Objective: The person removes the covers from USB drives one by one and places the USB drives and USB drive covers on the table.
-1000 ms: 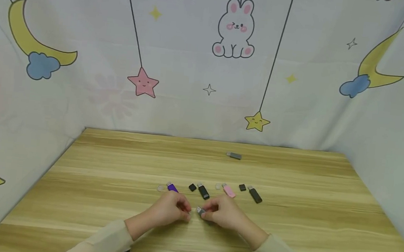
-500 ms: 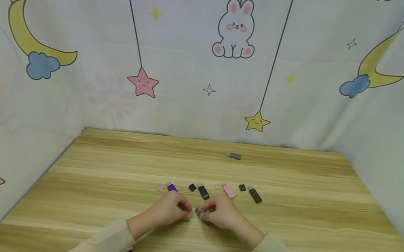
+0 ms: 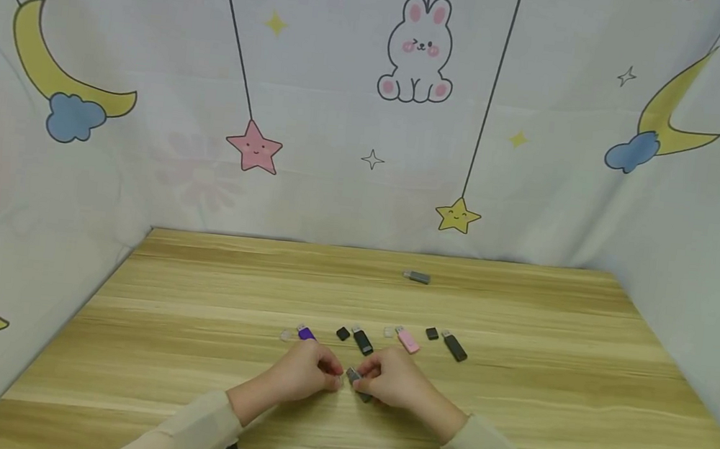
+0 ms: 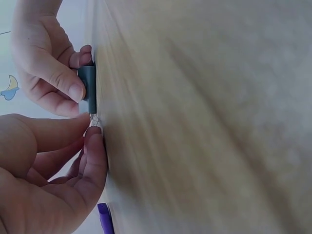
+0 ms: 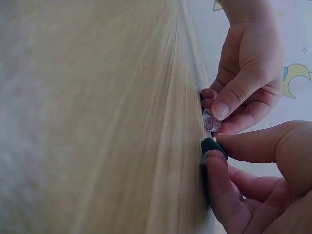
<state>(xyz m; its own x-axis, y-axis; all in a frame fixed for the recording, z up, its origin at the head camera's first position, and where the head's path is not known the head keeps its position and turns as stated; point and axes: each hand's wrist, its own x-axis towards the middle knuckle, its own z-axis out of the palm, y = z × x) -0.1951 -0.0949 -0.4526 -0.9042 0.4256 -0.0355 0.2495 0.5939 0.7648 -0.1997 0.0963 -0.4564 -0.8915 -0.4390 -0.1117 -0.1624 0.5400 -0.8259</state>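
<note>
Between the thumb and fingertips of my right hand is a dark grey-green USB flash drive. Its plug end points toward my left hand. That hand pinches a small clear plastic cap, mostly covered by the fingers in the head view. In both wrist views the cap and the drive's end are close together, low over the wooden table. A purple USB flash drive lies just beyond the left hand, which partly hides it.
Beyond the hands lie a clear cap, a black cap, a black USB drive, another clear cap, a pink drive, a dark cap and a dark drive. Farther back is a grey drive.
My right hand has shifted slightly left, turning the flash drive so more of its body shows. The left hand has edged a little to the right, its pinch unchanged.
</note>
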